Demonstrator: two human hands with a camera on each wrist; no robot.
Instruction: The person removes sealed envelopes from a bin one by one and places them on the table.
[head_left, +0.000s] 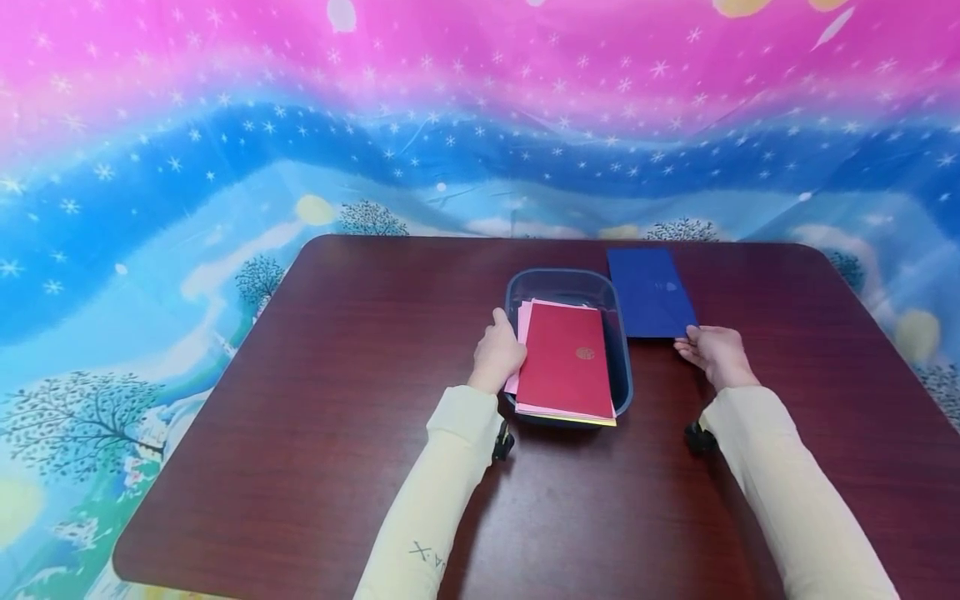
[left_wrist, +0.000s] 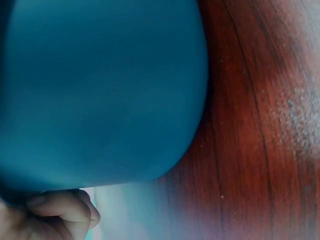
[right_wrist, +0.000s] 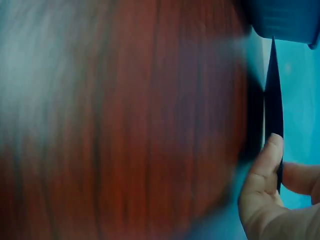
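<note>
A blue plastic basket (head_left: pixel 626 367) stands on the table, also filling much of the left wrist view as its blue wall (left_wrist: pixel 105 95). A red envelope (head_left: pixel 562 358) with a round gold emblem lies across it, on top of pink and yellow ones. My left hand (head_left: pixel 498 352) grips the basket's left rim, with curled fingers (left_wrist: pixel 70 207) showing at its side. To the right, my right hand (head_left: pixel 716 352) pinches the near right corner of a blue envelope (head_left: pixel 651 292). The right wrist view shows that blue envelope (right_wrist: pixel 273 95) edge-on between thumb and fingers.
The dark red-brown wooden table (head_left: pixel 337 400) has rounded corners. A printed cloth (head_left: pixel 480 158) with snowflakes and trees hangs behind it and down its left side. Black straps (head_left: pixel 699 438) sit at both wrists under pale sleeves.
</note>
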